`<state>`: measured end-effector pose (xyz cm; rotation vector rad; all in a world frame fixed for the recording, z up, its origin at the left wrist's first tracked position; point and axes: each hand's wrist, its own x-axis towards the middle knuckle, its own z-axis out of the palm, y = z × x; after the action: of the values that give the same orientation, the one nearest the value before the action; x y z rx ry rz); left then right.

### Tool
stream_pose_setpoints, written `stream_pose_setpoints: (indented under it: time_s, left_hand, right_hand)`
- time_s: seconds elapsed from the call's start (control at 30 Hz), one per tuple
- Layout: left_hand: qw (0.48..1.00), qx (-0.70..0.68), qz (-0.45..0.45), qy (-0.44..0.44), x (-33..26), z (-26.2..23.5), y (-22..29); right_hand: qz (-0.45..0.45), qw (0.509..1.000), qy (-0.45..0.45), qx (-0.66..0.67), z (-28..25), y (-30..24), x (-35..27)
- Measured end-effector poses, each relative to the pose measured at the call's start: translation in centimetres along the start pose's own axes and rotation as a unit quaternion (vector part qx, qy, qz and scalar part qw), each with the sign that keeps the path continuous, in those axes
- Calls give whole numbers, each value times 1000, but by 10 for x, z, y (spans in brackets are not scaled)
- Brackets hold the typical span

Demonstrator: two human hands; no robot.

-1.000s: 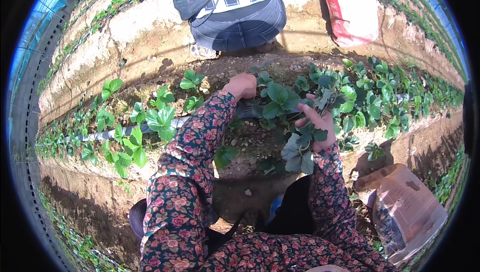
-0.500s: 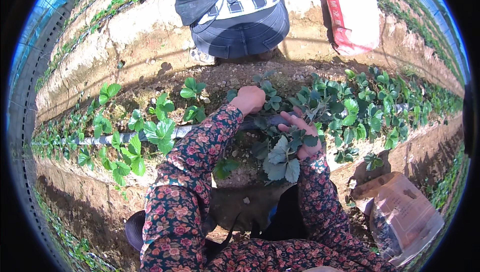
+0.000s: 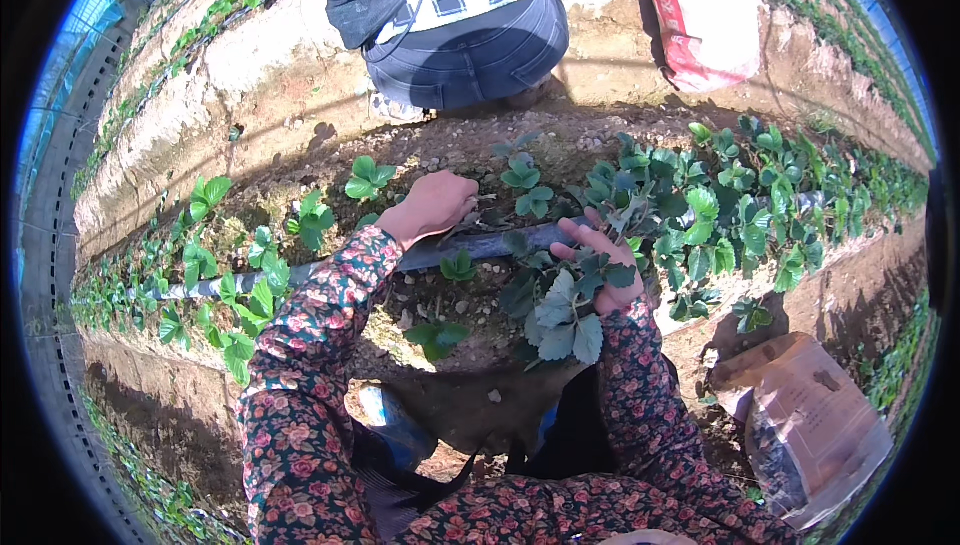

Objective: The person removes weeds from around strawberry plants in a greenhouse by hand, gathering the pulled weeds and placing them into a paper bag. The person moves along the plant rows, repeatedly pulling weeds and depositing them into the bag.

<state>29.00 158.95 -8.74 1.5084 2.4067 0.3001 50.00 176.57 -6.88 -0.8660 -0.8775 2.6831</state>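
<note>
My left hand point(image 3: 437, 204) is curled with its fingers down in the soil of the raised bed, beside the black drip hose point(image 3: 470, 245) and a small green seedling point(image 3: 523, 182). My right hand point(image 3: 600, 263) grips a bunch of leafy green seedlings point(image 3: 560, 305) that hang over my wrist, leaves pointing toward me. Both sleeves are dark with a floral print. Planted seedlings point(image 3: 720, 215) crowd the bed to the right of my hands.
Another person point(image 3: 450, 15) crouches in the furrow across the bed, facing away. A red and white sack point(image 3: 705, 10) lies at the upper right. A brown bag point(image 3: 810, 430) sits at the lower right. More seedlings point(image 3: 230, 275) line the bed to the left.
Both hands have shifted slightly along the bed and lower in view. My left hand has pressed down into the soil. The bunch stays in my right hand.
</note>
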Motion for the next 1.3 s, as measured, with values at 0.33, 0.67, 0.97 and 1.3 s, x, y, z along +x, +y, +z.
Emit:
stream_pose_setpoints:
  time_s: [0.33,0.67,0.97,1.3]
  left_hand:
    - [980,186,48,46,39,25,39]
    - [995,-4,-95,-17,26,15,37]
    - [989,14,-136,-57,45,26,41]
    - [980,96,-162,-57,-5,-2,24]
  right_hand:
    - [4,1000,-8,-22,2,-3,-7]
    - [20,1000,14,-8,0,-12,-12]
    - [11,1000,4,-7,4,-5,-7]
    - [6,1000,6,-4,-3,-10,-15]
